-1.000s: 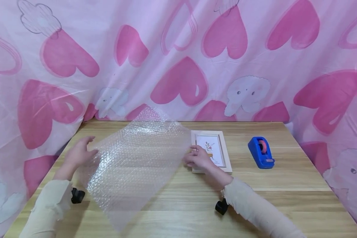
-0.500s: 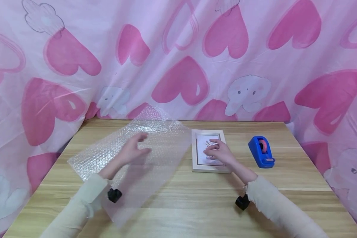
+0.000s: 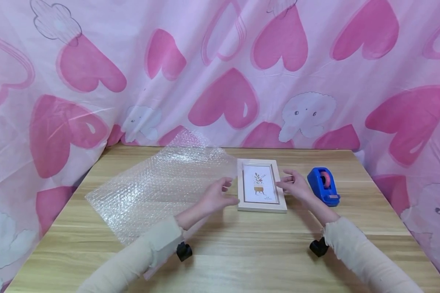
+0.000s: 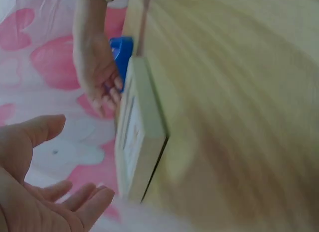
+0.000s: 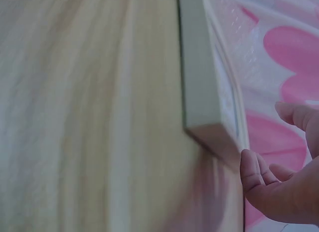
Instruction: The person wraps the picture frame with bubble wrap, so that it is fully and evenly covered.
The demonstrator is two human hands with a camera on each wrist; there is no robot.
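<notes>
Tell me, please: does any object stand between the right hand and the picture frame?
Nothing visible does: the right hand is at the right edge of the picture frame. The blue tape dispenser is on the hand's other side.

The head camera looks forward and down from above across the pale wood-grain table (image 3: pixel 249 248) to the pink heart-printed cloth (image 3: pixel 220 53). Both wrist cameras look from low and close, tipped sideways; all three views share the flat, rectangular, pale wooden picture frame (image 3: pixel 261 185), while head and left wrist share the blue plastic tape dispenser (image 4: pixel 121 49).
</notes>
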